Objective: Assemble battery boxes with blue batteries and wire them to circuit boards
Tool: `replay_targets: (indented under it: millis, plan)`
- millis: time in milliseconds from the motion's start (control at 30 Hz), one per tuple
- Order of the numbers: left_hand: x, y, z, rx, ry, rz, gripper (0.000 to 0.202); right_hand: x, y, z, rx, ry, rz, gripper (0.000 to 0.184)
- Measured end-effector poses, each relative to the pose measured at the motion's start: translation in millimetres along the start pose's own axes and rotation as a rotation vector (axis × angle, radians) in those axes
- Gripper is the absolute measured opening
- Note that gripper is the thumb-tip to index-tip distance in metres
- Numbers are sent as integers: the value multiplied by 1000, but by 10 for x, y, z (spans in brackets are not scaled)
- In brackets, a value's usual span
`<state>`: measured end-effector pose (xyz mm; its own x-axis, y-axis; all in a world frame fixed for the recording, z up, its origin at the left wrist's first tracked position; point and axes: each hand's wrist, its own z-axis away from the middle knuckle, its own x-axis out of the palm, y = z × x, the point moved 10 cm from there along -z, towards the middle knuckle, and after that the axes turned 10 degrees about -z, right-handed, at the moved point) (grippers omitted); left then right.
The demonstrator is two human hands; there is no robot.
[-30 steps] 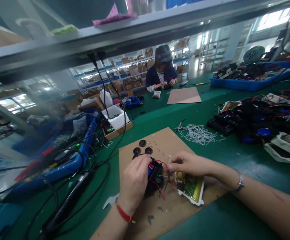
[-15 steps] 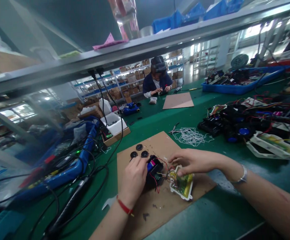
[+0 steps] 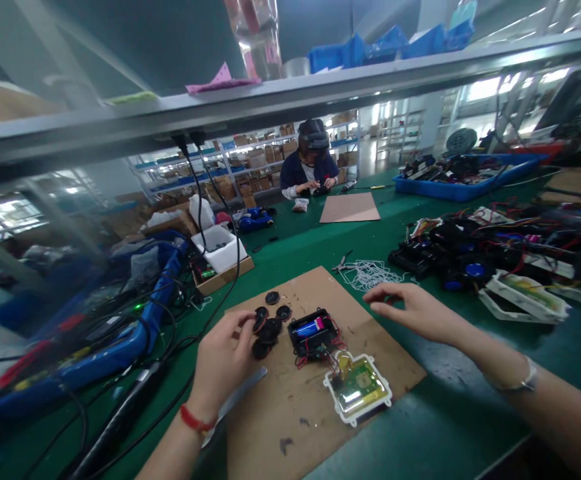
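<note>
My left hand is pinched at the edge of a small black round speaker, which looks tilted up. Several similar black speakers lie around it on the cardboard sheet. To their right sits an open black housing holding a blue cylindrical battery with red wires. Those wires lead toward a white-framed green circuit board, lying face up. My right hand hovers over the right side of the cardboard, fingers apart and holding nothing.
Tangled white cord and pliers lie beyond the cardboard. Black wired assemblies are heaped at right. Blue bins and a white foam box stand around. Cables run at left; a person works opposite.
My left hand has left the black housing and moved left to the speakers. My right hand has let go of the circuit board and lifted away to the right; the board now lies flat.
</note>
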<state>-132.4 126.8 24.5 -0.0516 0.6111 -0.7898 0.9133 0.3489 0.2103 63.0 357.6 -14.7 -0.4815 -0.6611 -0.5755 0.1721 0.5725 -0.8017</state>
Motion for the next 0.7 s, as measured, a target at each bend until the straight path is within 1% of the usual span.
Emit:
replay_targets:
  millis: [67,133,233,333,433,533,600,700]
  plan:
    - [18,-20,160,16,-8,12,17,-236,87,-246,0,107,126,26]
    - [78,36,317,73,-7,6,16,-377,238,-492,45,164,248,26]
    - [183,154,474,144,8,-1,17,-427,482,-815,113,184,362,23]
    - [277,270,525,202,9,-9,19,-399,691,-1026,173,198,477,21]
    - [326,330,539,251,13,-17,19,-366,853,-1124,219,214,573,18]
    - [351,287,543,247,3,-22,19,-349,960,-1151,236,220,609,16]
    - [359,252,543,238,-13,-20,19,-368,985,-1150,229,232,597,13]
    - [345,241,537,234,-14,-3,19,-465,962,-1130,205,264,535,11]
